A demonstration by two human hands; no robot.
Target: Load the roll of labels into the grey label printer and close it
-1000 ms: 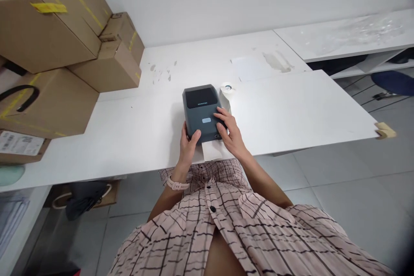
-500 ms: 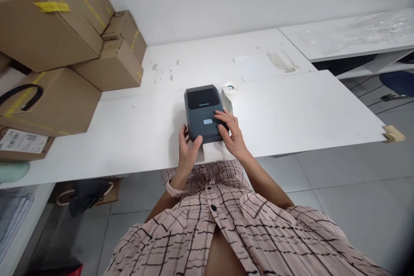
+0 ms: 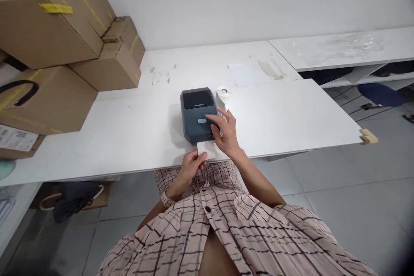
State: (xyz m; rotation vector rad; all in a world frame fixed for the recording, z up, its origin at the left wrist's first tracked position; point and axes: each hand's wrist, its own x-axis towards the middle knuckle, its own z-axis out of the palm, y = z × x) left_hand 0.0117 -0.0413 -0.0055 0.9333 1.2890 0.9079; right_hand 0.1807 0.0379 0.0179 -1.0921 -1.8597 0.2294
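A dark grey-blue label printer (image 3: 194,126) with a black window on top stands near the table's front edge. White label paper (image 3: 207,148) sticks out from its front. My left hand (image 3: 191,164) pinches the left corner of that paper between thumb and fingers. Over the printer's right front, my right hand (image 3: 225,133) hovers or lightly rests with fingers apart, the index fingertip near the pale button (image 3: 202,121); whether it touches cannot be told. Behind the right hand, a small roll of white labels (image 3: 223,91) lies beside the printer.
Stacked cardboard boxes (image 3: 119,67) with yellow tape occupy the left of the white table (image 3: 274,116). A white sheet (image 3: 242,74) lies toward the back. Clear plastic wrap (image 3: 352,46) covers part of the right-hand shelf unit. A tan guard (image 3: 368,136) caps the table corner.
My left hand has left the printer's left side, moved down toward me and taken hold of the label paper. My right hand has lifted slightly, its fingers spreading near the button.
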